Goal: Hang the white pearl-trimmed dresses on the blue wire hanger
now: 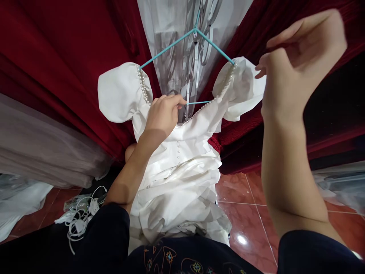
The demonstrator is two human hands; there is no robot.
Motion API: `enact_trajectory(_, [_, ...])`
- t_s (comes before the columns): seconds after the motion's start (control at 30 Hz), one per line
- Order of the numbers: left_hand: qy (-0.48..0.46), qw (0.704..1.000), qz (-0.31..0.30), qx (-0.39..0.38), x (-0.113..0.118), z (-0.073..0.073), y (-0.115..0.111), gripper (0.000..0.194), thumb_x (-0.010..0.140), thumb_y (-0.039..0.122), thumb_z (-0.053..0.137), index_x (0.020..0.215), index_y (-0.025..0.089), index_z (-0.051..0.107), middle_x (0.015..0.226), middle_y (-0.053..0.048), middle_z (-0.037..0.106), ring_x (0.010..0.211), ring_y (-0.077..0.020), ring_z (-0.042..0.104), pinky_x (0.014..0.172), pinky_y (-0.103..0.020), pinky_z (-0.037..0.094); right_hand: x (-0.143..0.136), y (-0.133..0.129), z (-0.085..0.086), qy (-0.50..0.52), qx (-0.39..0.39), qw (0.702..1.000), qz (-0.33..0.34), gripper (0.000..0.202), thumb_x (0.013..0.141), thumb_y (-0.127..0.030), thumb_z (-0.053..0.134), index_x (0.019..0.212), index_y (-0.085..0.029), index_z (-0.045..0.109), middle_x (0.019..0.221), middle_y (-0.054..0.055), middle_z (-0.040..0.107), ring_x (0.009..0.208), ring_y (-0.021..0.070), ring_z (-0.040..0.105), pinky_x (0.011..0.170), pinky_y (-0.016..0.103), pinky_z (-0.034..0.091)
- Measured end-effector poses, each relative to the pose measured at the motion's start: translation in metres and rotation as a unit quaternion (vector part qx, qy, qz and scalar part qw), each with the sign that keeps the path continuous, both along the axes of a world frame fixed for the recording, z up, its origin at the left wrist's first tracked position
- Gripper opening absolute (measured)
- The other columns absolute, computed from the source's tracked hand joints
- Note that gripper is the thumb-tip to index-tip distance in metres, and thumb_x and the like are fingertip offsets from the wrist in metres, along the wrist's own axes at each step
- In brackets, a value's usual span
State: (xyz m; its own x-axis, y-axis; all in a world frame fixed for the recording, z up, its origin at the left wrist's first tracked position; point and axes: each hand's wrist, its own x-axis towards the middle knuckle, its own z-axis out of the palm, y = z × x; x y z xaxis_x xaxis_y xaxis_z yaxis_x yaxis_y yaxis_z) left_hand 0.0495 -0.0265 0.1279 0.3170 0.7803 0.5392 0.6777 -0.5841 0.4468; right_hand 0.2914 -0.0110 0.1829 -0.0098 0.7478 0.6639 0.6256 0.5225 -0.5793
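A white dress (196,167) with puffed sleeves and pearl beads along its neckline hangs on a thin turquoise hanger (168,48). My left hand (163,116) is closed over the neckline, its fingertips beside the hanger's lower bar. Raised at the upper right, my right hand (302,68) is bent at the wrist. Its fingers are curled together close to the puffed sleeve (245,89) on the right. Whatever those fingers hold, if anything, is too small or blurred to make out. Folds of the skirt bunch up toward my lap.
Dark red curtains (76,49) flank a white ornamental metal frame (196,64) behind the hanger. White cables (78,224) lie tangled at the lower left. Pale fabric (37,137) hangs at the left. Reddish tiles (251,217) cover the floor.
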Motion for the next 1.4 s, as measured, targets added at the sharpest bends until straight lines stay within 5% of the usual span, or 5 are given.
enact_trajectory(0.4, [-0.025,0.994,0.048,0.091,-0.007,-0.003,-0.011,0.035,0.107,0.014,0.049,0.13,0.032,0.07,0.144,-0.003,0.067,0.149,-0.0306,0.049,0.123,-0.056,0.045,-0.034,-0.006,-0.112,-0.139,0.132,0.981,0.004,0.034,0.103,-0.03,0.049,0.132,-0.03,0.066,0.114,0.007,0.074,0.105,0.0287,0.067,0.106,0.056,0.047])
enact_trajectory(0.8, [-0.134,0.943,0.204,0.227,-0.084,0.024,0.04,0.046,0.09,-0.019,0.039,0.104,0.016,0.065,0.101,0.011,0.073,0.102,-0.0027,0.065,0.101,-0.025,0.055,-0.032,0.0,-0.115,-0.117,0.146,0.982,0.027,0.035,0.101,-0.029,0.05,0.129,-0.03,0.07,0.116,0.007,0.073,0.11,0.0284,0.066,0.11,0.056,0.045])
enact_trajectory(1.07, [-0.128,0.971,0.194,0.064,-0.158,-0.005,0.015,0.018,0.094,0.028,0.06,0.092,0.023,0.077,0.084,0.0,0.077,0.087,-0.0208,0.075,0.082,-0.043,0.063,-0.036,0.0,-0.116,-0.126,0.131,0.982,0.061,0.042,0.101,-0.039,0.055,0.141,-0.031,0.063,0.129,0.008,0.071,0.122,0.0317,0.064,0.116,0.058,0.043])
enact_trajectory(1.23, [0.069,0.986,0.044,-0.144,-0.125,-0.007,-0.023,0.03,0.09,0.022,0.057,0.102,0.024,0.085,0.089,0.0,0.082,0.078,-0.0208,0.074,0.075,-0.034,0.061,-0.034,0.004,-0.117,-0.113,0.125,0.984,0.06,0.038,0.102,-0.034,0.053,0.137,-0.029,0.066,0.125,0.009,0.072,0.121,0.0312,0.065,0.109,0.054,0.047])
enact_trajectory(1.4, [-0.004,0.996,0.027,0.088,-0.066,-0.001,-0.034,0.033,0.099,0.016,0.052,0.108,0.028,0.082,0.121,-0.002,0.081,0.115,-0.0223,0.074,0.106,-0.039,0.058,-0.034,0.001,-0.112,-0.117,0.12,0.985,0.041,0.036,0.101,-0.029,0.051,0.133,-0.029,0.069,0.119,0.008,0.073,0.116,0.0297,0.067,0.107,0.053,0.049])
